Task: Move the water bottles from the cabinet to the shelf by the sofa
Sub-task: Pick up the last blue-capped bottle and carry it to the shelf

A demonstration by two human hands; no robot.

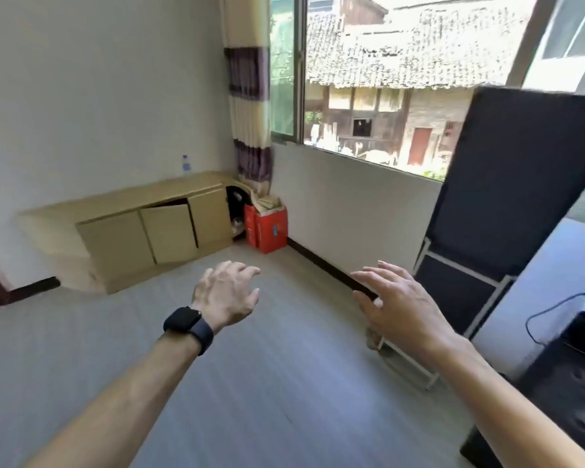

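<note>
A low light-wood cabinet (115, 211) stands against the far left wall, its middle door ajar. One clear water bottle (185, 163) with a blue label stands upright on the cabinet top near the wall. My left hand (225, 292), with a black watch on the wrist, hovers over the floor with fingers loosely spread and holds nothing. My right hand (395, 305) is held out beside it, fingers straight, also empty. Both hands are well short of the cabinet. A white-framed shelf (487, 298) with dark panels stands at the right.
A red cardboard box (265, 229) sits in the corner beside the cabinet under a striped curtain (250, 113). A large window (385, 79) fills the far wall. A dark sofa or case (574, 383) with a cable lies at the right edge. Grey floor (267, 383) stretches ahead.
</note>
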